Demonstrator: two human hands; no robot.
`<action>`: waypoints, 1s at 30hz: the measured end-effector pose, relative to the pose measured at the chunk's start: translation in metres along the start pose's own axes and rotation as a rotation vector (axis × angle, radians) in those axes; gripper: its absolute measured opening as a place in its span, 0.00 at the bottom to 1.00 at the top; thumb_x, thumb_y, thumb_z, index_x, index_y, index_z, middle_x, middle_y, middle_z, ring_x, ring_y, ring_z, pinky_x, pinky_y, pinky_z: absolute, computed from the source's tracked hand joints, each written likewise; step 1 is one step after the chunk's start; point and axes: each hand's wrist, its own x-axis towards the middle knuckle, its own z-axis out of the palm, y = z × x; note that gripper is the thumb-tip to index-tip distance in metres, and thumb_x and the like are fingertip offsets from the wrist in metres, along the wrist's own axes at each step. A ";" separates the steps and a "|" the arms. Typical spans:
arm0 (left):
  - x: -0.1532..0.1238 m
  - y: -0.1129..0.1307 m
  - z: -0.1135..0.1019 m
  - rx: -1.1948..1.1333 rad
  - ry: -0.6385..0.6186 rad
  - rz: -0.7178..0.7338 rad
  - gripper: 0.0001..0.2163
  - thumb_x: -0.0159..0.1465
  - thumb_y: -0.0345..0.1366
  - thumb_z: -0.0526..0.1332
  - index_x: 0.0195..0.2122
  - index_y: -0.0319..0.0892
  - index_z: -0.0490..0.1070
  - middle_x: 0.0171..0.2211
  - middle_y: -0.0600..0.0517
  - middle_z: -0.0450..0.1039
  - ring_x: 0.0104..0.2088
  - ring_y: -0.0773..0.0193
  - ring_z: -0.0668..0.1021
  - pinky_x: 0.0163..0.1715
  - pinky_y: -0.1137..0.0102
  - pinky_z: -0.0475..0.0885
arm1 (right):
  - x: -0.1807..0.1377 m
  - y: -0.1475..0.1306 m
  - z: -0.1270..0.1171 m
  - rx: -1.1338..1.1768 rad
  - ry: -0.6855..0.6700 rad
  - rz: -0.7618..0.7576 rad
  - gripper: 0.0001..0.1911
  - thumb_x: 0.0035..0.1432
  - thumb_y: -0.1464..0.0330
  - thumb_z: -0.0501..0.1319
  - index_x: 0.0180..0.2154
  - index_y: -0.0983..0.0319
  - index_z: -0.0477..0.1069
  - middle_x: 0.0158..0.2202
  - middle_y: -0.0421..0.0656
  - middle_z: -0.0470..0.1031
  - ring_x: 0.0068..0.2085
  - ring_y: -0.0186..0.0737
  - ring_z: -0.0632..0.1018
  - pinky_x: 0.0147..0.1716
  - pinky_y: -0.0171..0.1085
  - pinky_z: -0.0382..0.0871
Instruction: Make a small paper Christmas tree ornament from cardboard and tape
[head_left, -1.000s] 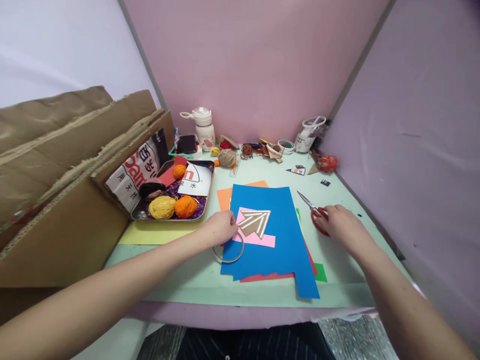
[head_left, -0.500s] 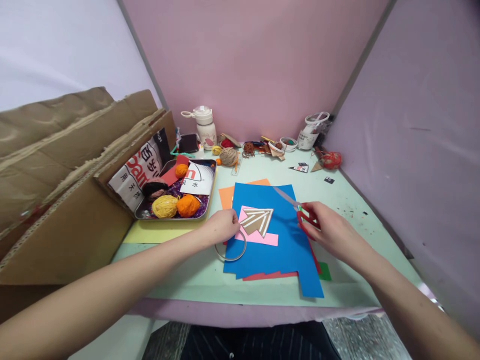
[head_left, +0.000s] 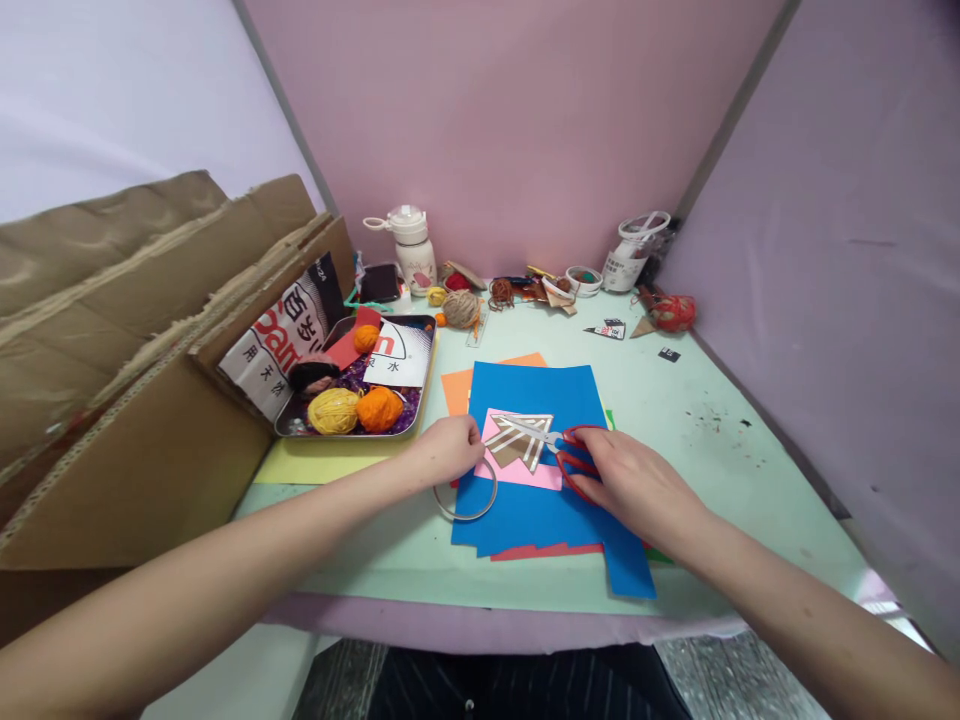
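My left hand [head_left: 454,448] is closed, its fingertips pinched by the upper edge of a thin ring-shaped roll of tape [head_left: 467,518], which hangs below them. My right hand [head_left: 626,480] grips red-handled scissors [head_left: 553,441]. Their blades point left, over a fan-shaped piece of cardboard [head_left: 513,453] with white strips stuck on it. Beneath the cardboard is a pink paper [head_left: 550,479], on a blue sheet [head_left: 534,386]. Whether the blades touch the cardboard or the tape, I cannot tell.
On the left, a tray [head_left: 352,437] holds yarn balls and paper, beside stacked cardboard [head_left: 150,430]. A white bottle [head_left: 416,255], a beige yarn ball [head_left: 460,310] and a white container [head_left: 624,265] stand at the back. Cardboard scraps [head_left: 609,329] lie at the right.
My right hand has brought the scissors left and down, from the blue sheet's right edge to over the cardboard piece. My left hand has stayed nearly still with the tape.
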 end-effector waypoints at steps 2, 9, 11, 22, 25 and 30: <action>0.001 -0.001 0.000 0.002 0.000 -0.007 0.03 0.53 0.35 0.55 0.25 0.43 0.66 0.27 0.51 0.74 0.28 0.62 0.75 0.24 0.72 0.62 | 0.000 -0.003 0.000 -0.022 0.009 -0.039 0.18 0.57 0.63 0.58 0.49 0.61 0.65 0.44 0.48 0.73 0.43 0.46 0.75 0.38 0.40 0.69; 0.002 -0.002 0.001 0.017 0.001 0.006 0.04 0.54 0.37 0.55 0.25 0.43 0.65 0.26 0.52 0.74 0.28 0.62 0.75 0.22 0.72 0.61 | 0.001 -0.018 -0.002 -0.203 0.012 -0.111 0.11 0.62 0.65 0.53 0.41 0.63 0.69 0.37 0.48 0.74 0.40 0.46 0.74 0.36 0.41 0.67; 0.002 -0.002 0.001 0.027 0.001 0.007 0.04 0.54 0.37 0.55 0.25 0.43 0.65 0.26 0.52 0.74 0.28 0.62 0.75 0.22 0.72 0.61 | 0.002 -0.022 -0.002 -0.246 -0.004 -0.107 0.10 0.62 0.66 0.53 0.40 0.64 0.70 0.36 0.49 0.74 0.39 0.46 0.73 0.35 0.41 0.66; 0.003 0.001 0.001 0.039 0.009 0.040 0.06 0.55 0.37 0.54 0.25 0.43 0.66 0.26 0.51 0.75 0.27 0.62 0.74 0.22 0.72 0.60 | 0.010 -0.032 0.004 -0.351 0.025 -0.116 0.12 0.64 0.65 0.51 0.38 0.65 0.69 0.33 0.50 0.73 0.37 0.47 0.71 0.33 0.41 0.60; 0.003 0.001 0.001 0.031 0.011 0.039 0.06 0.55 0.37 0.54 0.24 0.43 0.66 0.25 0.51 0.74 0.26 0.63 0.74 0.21 0.72 0.60 | 0.009 -0.032 0.006 -0.389 0.034 -0.115 0.11 0.64 0.67 0.51 0.38 0.64 0.70 0.31 0.48 0.72 0.36 0.46 0.71 0.33 0.40 0.59; 0.005 -0.001 0.003 0.015 0.013 0.028 0.06 0.54 0.38 0.55 0.24 0.43 0.65 0.24 0.51 0.74 0.25 0.63 0.73 0.21 0.72 0.59 | 0.008 -0.031 0.010 -0.419 0.056 -0.126 0.10 0.63 0.68 0.52 0.37 0.64 0.70 0.30 0.47 0.72 0.35 0.46 0.71 0.32 0.41 0.58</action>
